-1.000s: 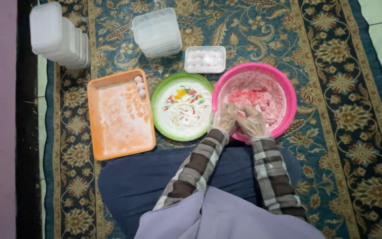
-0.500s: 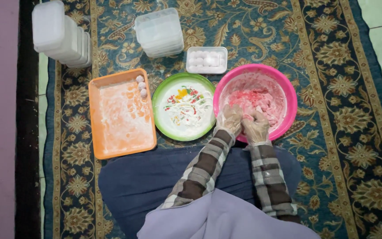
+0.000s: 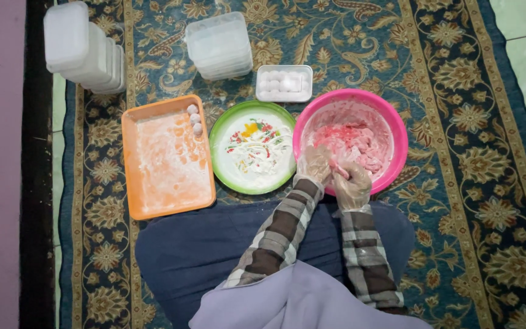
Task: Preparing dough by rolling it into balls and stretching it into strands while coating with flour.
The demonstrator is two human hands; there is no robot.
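A patterned blue and gold carpet [image 3: 458,73] covers the floor, with pale green tile showing at the right edge and a pink surface along the left. A person sits on it, legs under dark blue cloth, plaid sleeves reaching forward. Both hands wear thin clear gloves and meet over the near rim of a pink bowl [image 3: 397,122] that holds pink dough [image 3: 354,143]. The left hand [image 3: 315,164] curls loosely, its fingers bent around a small piece of the dough, and the right hand [image 3: 353,183] cups just beside it, fingertips touching the same piece; whether the piece is pinched tight or merely rolled cannot be told. The rest of the dough lies in the bowl just beyond the hands. Left of the bowl sits a green plate [image 3: 220,152] dusted white with coloured bits, and beyond that an orange tray [image 3: 165,201] floured white, with three small pale balls [image 3: 195,119] in its far right corner. Further off stand a small white tray of white balls [image 3: 284,83] and two stacks of clear plastic containers [image 3: 219,45].
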